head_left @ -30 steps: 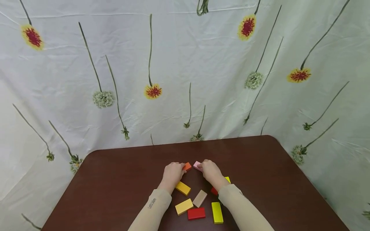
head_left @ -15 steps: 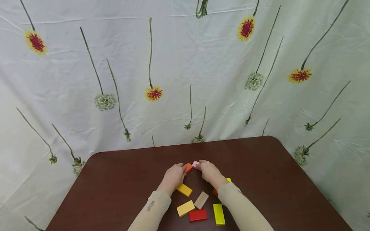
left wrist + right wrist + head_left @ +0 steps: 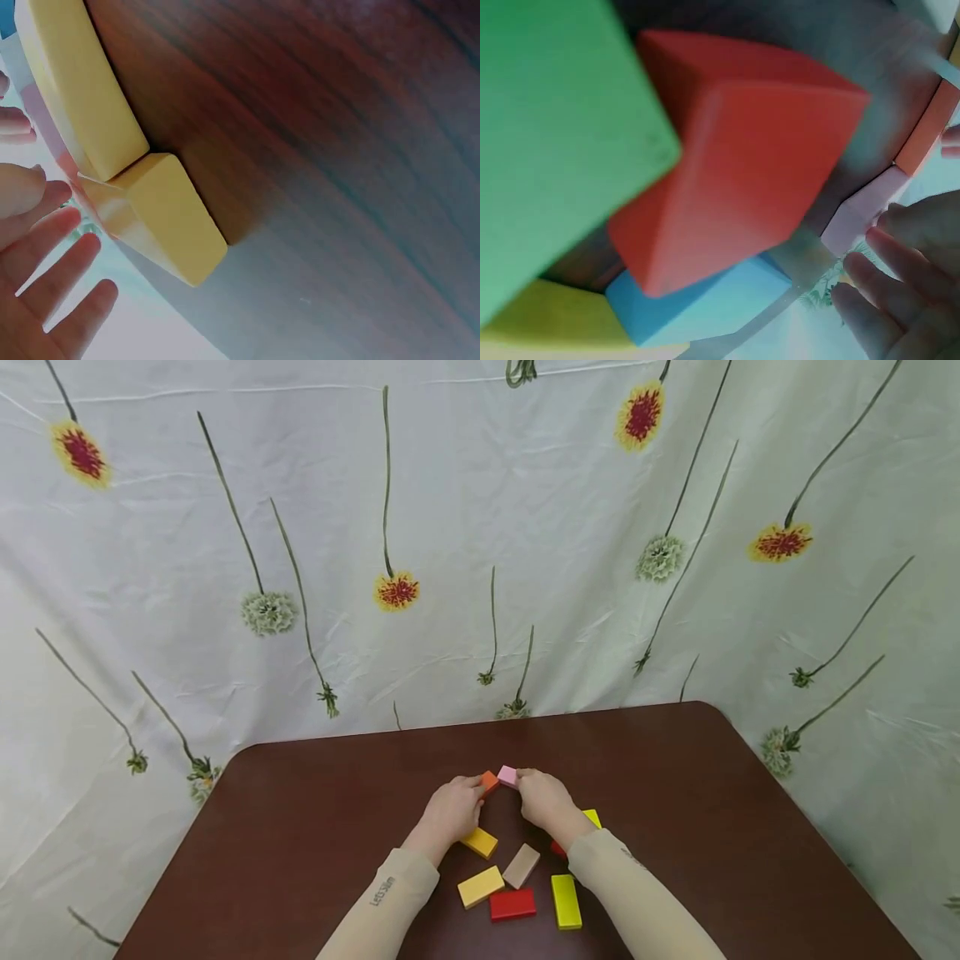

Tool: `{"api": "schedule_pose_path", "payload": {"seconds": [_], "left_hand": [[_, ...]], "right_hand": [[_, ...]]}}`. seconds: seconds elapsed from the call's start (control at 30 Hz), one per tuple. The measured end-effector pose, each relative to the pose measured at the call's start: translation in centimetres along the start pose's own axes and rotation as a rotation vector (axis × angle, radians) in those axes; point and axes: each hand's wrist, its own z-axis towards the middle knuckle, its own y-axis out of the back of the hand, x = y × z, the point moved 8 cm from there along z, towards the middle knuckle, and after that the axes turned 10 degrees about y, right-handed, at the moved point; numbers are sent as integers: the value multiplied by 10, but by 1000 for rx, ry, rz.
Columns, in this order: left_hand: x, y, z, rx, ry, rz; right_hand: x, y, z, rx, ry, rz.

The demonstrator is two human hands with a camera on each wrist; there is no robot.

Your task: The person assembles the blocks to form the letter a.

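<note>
So the gap just closed — a second ago bare tabletop [image 3: 337, 827] showed between the orange block [image 3: 490, 782] and the pink block [image 3: 507, 775], now their ends meet, well out past the beige block [image 3: 521, 866]. Left hand [image 3: 450, 810] has the orange one pinched in thumb and index, right hand [image 3: 545, 797] the pink, other fingers fanned loosely. I'd call that joint nearly done — just my read.
</note>
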Motion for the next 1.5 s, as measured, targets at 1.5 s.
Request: {"api": "schedule_pose_path", "payload": {"seconds": [1.5], "left_hand": [[17,-18,2,139,96,-36]], "right_hand": [[-11,-17,3,155,34,202]]}}
